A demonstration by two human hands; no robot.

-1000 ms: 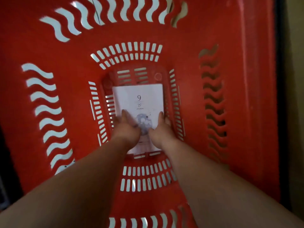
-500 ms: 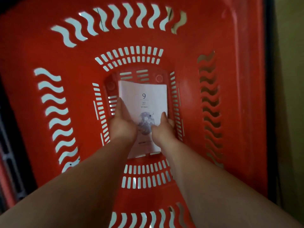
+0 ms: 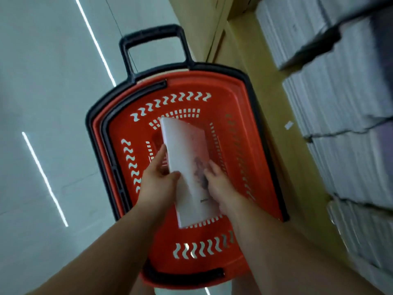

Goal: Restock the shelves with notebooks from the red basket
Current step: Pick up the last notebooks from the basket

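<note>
Lifted clear of the basket floor where it lay flat half a second ago, the white notebook (image 3: pixel 189 167) now hangs above the red basket (image 3: pixel 229 99), tilted, its far end pointing away from the person and its left edge raised. What filled the whole picture before as red plastic has drawn back, so the entire basket shows, with its black rim and black pull handle (image 3: pixel 153 45) at the far end, standing on a pale tiled floor (image 3: pixel 42 81).

From the head camera, both hands grip the notebook near its lower half. The left hand (image 3: pixel 158 179) clasps the left edge, thumb over the cover and fingers stretched along the underside. The right hand (image 3: pixel 221 186) holds the right edge, fingers curled onto the cover beside a dark printed motif that is too blurred to read. Both forearms reach in from the bottom of the view.

To the right of the basket runs a light wooden shelf (image 3: pixel 265 86), and beyond it stacks of white notebooks (image 3: pixel 344 107) sit packed in rows, smeared by motion blur.
</note>
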